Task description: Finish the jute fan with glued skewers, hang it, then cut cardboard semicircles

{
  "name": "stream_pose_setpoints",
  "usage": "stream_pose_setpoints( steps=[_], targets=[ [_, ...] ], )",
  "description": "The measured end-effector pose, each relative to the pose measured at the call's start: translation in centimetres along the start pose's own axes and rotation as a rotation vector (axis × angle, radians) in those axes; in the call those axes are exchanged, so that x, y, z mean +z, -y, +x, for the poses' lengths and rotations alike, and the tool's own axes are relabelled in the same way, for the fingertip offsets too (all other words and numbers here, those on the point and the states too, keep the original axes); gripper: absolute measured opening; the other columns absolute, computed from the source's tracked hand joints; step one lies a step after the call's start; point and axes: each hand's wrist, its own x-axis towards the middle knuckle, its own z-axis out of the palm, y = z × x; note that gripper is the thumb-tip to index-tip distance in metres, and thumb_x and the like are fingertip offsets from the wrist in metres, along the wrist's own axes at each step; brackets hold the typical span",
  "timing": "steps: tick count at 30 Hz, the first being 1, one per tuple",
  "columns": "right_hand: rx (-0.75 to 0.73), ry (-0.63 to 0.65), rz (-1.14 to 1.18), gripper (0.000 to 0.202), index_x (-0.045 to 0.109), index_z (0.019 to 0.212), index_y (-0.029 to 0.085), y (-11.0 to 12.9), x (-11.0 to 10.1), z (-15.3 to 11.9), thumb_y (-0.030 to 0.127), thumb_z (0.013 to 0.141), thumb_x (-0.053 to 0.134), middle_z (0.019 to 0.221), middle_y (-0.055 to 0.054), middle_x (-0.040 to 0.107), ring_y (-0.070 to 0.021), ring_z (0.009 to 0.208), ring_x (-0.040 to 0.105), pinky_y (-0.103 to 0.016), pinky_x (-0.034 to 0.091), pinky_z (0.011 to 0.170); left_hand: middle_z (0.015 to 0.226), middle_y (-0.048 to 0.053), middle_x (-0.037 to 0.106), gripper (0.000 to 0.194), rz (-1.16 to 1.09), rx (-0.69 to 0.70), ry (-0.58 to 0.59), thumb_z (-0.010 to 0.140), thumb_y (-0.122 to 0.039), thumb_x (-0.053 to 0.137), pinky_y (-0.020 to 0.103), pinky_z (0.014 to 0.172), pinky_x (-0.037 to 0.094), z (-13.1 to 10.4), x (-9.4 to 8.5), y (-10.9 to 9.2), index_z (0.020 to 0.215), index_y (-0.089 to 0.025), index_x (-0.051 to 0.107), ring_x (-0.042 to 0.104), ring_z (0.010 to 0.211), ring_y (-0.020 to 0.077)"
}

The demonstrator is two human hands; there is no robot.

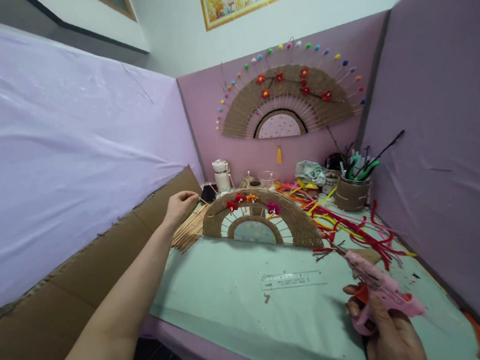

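Observation:
A pink glue gun (382,288) is gripped in my right hand (390,329), its nozzle pointing up and left near the right end of a fan-shaped twine piece (303,222). That piece stands on the table, with red, orange and magenta flowers along its arch and a pale half-round centre. My left hand (183,204) is closed in a pinch at the piece's left end, above a bundle of thin wooden sticks (189,230); what its fingertips hold is too small to name.
A clear ruler (294,279) lies on the green tabletop (235,305). Coloured pipe cleaners (364,233) spread at the right, beside a tool-filled pot (351,193). A white bottle (221,176) stands behind. A larger decorated fan (286,90) hangs on the pink partition.

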Motion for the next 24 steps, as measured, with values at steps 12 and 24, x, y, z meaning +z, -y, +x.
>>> stream_pose_setpoints(
  steps=[12,24],
  targets=[
    [-0.013,0.004,-0.016,0.047,0.067,0.083,0.016,0.2,0.2,0.0,0.058,0.064,0.079,0.08,-0.004,0.067,-0.0115,0.058,0.052,-0.025,0.044,0.058,0.075,0.007,0.073,0.022,0.021,0.021,-0.02,0.06,-0.037,0.071,0.03,0.072,0.048,0.0,-0.2,0.1,0.069,-0.017,0.074,0.063,0.078,0.0218],
    [-0.002,0.049,-0.09,0.047,0.067,0.086,0.016,-0.2,-0.5,0.1,0.06,0.071,0.073,0.076,-0.003,0.065,-0.011,0.06,0.052,-0.024,0.043,0.057,0.105,0.013,0.07,0.034,0.057,0.11,-0.288,0.081,-0.035,0.056,0.036,0.089,0.048,-2.5,1.2,3.6,0.104,-0.014,0.069,0.064,0.097,0.0225]
  ],
)
